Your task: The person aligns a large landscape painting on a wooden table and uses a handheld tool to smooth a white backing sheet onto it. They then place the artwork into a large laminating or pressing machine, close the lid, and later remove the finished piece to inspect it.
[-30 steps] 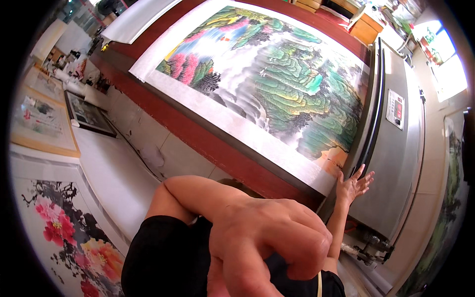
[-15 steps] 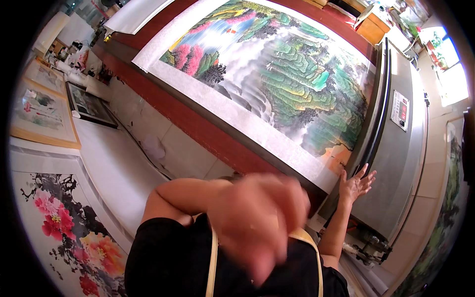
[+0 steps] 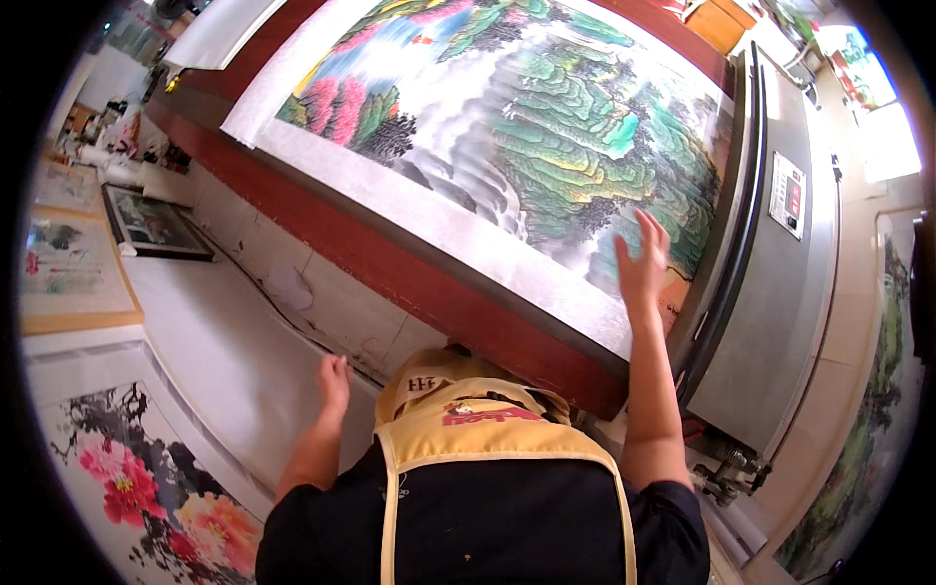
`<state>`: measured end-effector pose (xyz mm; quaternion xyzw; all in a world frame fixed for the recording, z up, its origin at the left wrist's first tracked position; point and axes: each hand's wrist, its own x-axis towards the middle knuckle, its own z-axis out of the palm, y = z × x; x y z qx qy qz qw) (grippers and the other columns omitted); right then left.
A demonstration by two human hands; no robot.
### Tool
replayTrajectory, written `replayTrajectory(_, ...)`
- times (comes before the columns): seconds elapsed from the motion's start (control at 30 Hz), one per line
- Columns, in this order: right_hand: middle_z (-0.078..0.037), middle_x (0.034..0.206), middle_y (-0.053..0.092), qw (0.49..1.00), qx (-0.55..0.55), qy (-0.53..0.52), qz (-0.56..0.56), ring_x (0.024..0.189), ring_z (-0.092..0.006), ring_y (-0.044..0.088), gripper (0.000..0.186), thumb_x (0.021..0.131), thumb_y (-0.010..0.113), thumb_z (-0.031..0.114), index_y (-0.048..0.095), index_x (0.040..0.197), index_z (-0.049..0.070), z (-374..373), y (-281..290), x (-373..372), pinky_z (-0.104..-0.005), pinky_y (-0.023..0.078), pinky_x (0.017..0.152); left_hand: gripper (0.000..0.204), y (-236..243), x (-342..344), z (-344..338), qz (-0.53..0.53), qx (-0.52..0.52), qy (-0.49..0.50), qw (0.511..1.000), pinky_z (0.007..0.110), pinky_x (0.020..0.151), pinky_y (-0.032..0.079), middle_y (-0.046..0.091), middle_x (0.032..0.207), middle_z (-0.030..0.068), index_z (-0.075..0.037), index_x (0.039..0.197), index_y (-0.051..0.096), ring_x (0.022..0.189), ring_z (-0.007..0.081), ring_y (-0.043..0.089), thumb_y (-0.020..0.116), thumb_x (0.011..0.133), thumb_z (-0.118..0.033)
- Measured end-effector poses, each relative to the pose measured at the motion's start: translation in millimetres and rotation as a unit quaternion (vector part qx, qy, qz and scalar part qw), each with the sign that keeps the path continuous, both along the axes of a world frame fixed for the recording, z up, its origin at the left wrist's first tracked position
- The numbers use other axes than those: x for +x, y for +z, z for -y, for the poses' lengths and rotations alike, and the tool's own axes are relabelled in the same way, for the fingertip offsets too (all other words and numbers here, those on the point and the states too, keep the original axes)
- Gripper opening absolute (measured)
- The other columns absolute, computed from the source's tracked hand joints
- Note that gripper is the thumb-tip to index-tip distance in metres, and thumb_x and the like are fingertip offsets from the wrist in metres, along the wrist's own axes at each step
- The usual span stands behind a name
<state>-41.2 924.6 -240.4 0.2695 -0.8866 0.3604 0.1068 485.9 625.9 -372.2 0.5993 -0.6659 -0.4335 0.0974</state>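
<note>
A large landscape painting [image 3: 575,136], with green mountains, white mist and pink trees, lies face up on white backing paper [image 3: 468,234] across the table. Over its near right part hovers my right hand [image 3: 643,263], open with its fingers spread and holding nothing; whether it touches the paper I cannot tell. My left hand [image 3: 334,382] is raised at the left, away from the painting, beside the white surface. Its fingers are curled together, and nothing shows in them. A yellow apron [image 3: 497,439] hangs on my front.
Along the table's right end runs a long grey machine [image 3: 756,331] with a control panel [image 3: 788,195]. The dark red table edge [image 3: 390,268] lies before me. Framed pictures [image 3: 83,263] stand at the left, above a flower painting [image 3: 136,487]. A white roll [image 3: 219,34] lies far left.
My left hand, blurred in front of my chest before, has dropped to the left. My right hand has moved from the grey machine's edge leftward over the painting. The view has shifted slightly.
</note>
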Motion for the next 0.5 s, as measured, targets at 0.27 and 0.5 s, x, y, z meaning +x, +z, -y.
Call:
replayTrajectory(0.27, -0.009, 0.11, 0.065, 0.992, -0.033, 0.03, 0.115, 0.1, -0.026, 0.067, 0.029, 0.085, 0.076, 0.02, 0.069, 0.113, 0.015, 179, -50, -103, -0.04, 0.053, 0.084, 0.042, -65, 59, -91, 0.251, 0.108, -0.177, 0.946, 0.049, 0.081, 0.049, 0.065, 0.097, 0.0277, 0.002, 0.111, 0.063, 0.086, 0.0388, 0.064, 0.047, 0.106, -0.036)
replayTrajectory(0.5, -0.009, 0.112, 0.066, 0.984, 0.071, -0.078, 0.146, 0.103, -0.0306, 0.065, 0.027, 0.083, 0.077, 0.027, 0.071, 0.105, 0.013, 227, -74, -140, -0.0415, 0.052, 0.087, 0.047, -60, 92, -127, 0.253, 0.224, -0.173, 0.925, 0.046, 0.085, 0.048, 0.067, 0.102, 0.023, 0.001, 0.115, 0.064, 0.092, 0.0352, 0.064, 0.048, 0.104, -0.042)
